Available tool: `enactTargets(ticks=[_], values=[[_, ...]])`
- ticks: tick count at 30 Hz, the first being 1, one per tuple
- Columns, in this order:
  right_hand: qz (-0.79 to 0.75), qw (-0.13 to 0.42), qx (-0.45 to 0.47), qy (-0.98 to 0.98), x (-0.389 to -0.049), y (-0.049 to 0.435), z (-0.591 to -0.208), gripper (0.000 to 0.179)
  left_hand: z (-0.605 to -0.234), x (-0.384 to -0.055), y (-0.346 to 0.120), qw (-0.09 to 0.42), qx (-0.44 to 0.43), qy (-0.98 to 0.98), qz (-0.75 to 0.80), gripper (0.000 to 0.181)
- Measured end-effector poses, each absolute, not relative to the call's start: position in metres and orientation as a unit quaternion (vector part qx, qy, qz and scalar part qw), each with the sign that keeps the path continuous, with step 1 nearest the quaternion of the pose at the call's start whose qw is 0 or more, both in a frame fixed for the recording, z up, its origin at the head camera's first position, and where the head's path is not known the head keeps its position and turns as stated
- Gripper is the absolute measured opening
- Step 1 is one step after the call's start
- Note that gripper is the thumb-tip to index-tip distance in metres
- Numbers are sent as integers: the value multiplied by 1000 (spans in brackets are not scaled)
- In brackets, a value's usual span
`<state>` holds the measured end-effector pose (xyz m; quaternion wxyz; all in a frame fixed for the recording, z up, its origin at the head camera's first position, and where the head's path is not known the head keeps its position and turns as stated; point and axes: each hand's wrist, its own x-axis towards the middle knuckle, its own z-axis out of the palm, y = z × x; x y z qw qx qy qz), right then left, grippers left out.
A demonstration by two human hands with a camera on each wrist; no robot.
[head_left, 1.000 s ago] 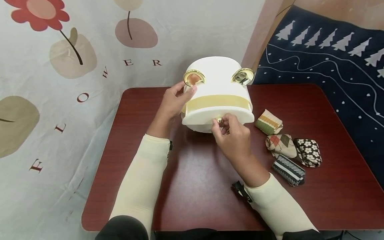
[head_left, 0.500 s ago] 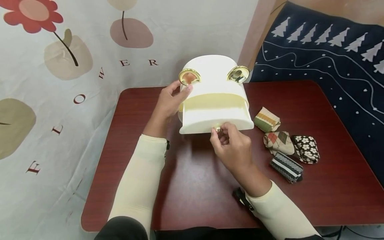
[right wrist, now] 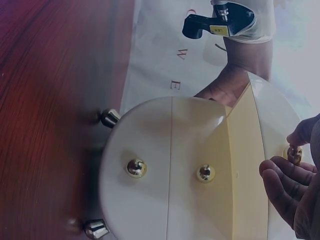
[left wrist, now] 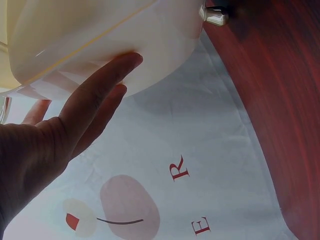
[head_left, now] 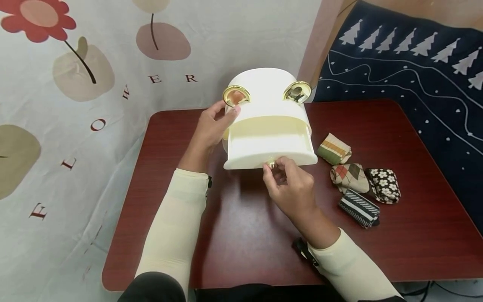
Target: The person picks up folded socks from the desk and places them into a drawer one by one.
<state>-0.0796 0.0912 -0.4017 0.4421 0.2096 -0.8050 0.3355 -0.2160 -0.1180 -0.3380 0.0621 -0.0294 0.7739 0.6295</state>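
A small white chest of drawers [head_left: 264, 77] with gold trim stands at the back of the table. Its top drawer [head_left: 245, 162] is pulled out, and the part of its inside that shows is bare. My right hand [head_left: 294, 186] pinches that drawer's gold knob [right wrist: 294, 154] between thumb and fingers. On the chest's left side rests my left hand [head_left: 213, 126], thumb near the left gold ring [head_left: 236, 96]; in the left wrist view its fingers [left wrist: 102, 82] lie nearly straight along the white side. Two lower gold knobs [right wrist: 205, 173] show on shut drawers in the right wrist view.
Right of the chest lie several folded cloth bundles, like rolled socks: green-yellow striped [head_left: 334, 149], argyle [head_left: 350, 178], black floral [head_left: 383, 185] and black-white striped [head_left: 359, 208]. The reddish-brown table [head_left: 234, 251] meets a printed curtain [head_left: 94, 167] at the back left.
The right hand has drawn the top drawer out toward the person, most of it in the first half second. The left hand has stayed on the chest's side.
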Motion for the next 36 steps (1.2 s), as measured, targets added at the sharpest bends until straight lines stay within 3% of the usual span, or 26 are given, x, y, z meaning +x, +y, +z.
enactTargets(ticks=[6, 11, 15, 17, 20, 27, 32, 36], values=[[328, 458, 222, -796, -77, 96, -401, 36, -338, -217, -119, 64, -27, 772, 631, 62], [336, 505, 219, -764, -72, 106, -400, 39, -337, -217, -121, 60, -24, 773, 632, 64], [378, 545, 172, -728, -75, 122, -398, 33, -338, -218, -123, 63, -23, 777, 626, 65], [395, 532, 137, -736, -78, 135, -395, 29, -338, -218, -122, 66, -23, 779, 624, 65], [386, 462, 69, -796, -82, 163, -387, 26, -340, -219, -121, 71, -23, 776, 627, 64], [274, 186, -50, -942, -94, 224, -371, 30, -341, -218, -119, 77, -20, 776, 626, 61], [213, 26, -42, -976, -102, 252, -370, 58, -340, -218, -119, 77, -21, 775, 627, 62], [182, -63, -15, -981, -109, 266, -374, 73, -340, -219, -120, 77, -23, 777, 625, 64]])
